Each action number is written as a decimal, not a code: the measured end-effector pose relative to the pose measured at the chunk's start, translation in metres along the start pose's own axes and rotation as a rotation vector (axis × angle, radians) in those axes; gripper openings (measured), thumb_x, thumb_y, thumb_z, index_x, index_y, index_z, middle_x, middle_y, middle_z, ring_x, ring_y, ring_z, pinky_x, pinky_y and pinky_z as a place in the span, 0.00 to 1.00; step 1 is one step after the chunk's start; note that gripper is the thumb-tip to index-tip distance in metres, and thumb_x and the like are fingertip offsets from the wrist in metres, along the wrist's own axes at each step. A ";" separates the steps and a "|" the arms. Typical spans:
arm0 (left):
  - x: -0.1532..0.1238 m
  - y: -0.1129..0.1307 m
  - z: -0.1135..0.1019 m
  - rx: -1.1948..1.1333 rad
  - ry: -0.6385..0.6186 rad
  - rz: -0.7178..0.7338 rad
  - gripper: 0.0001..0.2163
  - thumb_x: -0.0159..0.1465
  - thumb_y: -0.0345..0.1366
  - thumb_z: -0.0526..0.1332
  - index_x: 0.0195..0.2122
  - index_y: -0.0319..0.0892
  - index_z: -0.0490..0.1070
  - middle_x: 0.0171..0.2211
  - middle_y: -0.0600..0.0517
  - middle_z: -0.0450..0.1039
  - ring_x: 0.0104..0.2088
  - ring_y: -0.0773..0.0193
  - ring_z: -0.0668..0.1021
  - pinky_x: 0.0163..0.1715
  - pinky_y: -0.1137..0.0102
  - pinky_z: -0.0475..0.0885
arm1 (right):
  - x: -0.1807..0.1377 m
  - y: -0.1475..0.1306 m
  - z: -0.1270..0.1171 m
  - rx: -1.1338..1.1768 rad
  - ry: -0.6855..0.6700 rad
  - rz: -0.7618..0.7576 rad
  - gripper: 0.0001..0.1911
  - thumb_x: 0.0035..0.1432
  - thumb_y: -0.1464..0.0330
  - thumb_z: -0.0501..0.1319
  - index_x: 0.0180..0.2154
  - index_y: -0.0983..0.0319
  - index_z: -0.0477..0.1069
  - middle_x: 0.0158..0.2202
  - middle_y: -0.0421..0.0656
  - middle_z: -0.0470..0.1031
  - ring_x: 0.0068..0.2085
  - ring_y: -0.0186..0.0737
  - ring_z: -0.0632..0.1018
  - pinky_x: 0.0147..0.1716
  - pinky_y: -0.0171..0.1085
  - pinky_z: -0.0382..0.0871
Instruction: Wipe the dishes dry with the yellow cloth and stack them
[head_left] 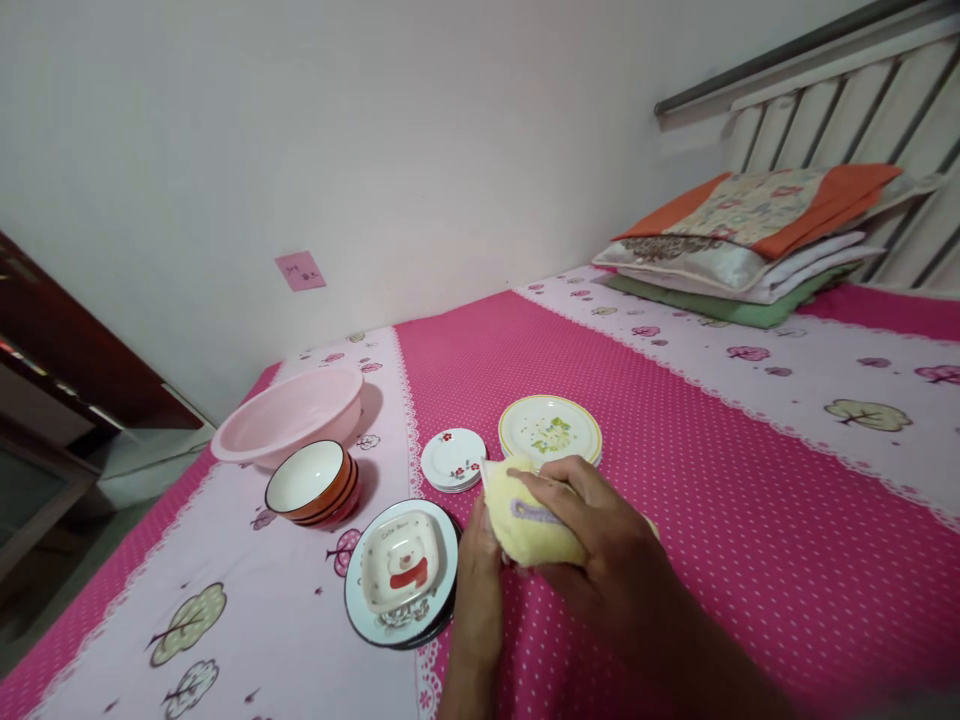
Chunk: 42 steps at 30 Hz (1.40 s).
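My right hand (600, 530) is closed around a yellow cloth (536, 520) with a pale purple mark on it. Close against the cloth's left side, my left hand (480, 570) has its fingers curled; a small white edge shows there, but what it grips is mostly hidden. Just beyond the hands lie a stack of small white plates (453, 458) with red flowers and a larger yellow-rimmed plate (551, 428). To the left of my left hand, a square bear dish (403, 560) rests on a pale blue dark-rimmed plate (363, 598).
Stacked brown bowls (311, 485) with white insides stand at the left, before a pink basin (292, 415). Folded bedding (757, 240) is piled at the far right beside a slatted headboard (847, 110). Everything rests on a pink patterned bedspread (712, 470) against a white wall.
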<state>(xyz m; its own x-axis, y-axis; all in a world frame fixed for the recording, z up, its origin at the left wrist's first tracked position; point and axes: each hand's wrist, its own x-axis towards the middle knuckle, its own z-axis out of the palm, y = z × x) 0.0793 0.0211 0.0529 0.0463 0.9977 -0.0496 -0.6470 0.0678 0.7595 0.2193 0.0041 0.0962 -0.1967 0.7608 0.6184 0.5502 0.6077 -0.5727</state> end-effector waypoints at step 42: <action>-0.009 0.014 -0.011 -0.357 -0.145 -0.079 0.30 0.67 0.49 0.62 0.68 0.43 0.64 0.57 0.40 0.77 0.62 0.41 0.73 0.65 0.49 0.63 | -0.002 -0.001 -0.007 -0.192 0.097 -0.084 0.27 0.56 0.80 0.56 0.56 0.58 0.65 0.49 0.48 0.73 0.50 0.52 0.74 0.48 0.50 0.71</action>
<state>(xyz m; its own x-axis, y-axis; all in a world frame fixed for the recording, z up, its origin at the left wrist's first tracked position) 0.0615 0.0135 0.0572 0.1970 0.9803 0.0126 -0.8602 0.1667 0.4819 0.2248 0.0002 0.0987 -0.1746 0.6784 0.7137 0.6812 0.6066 -0.4099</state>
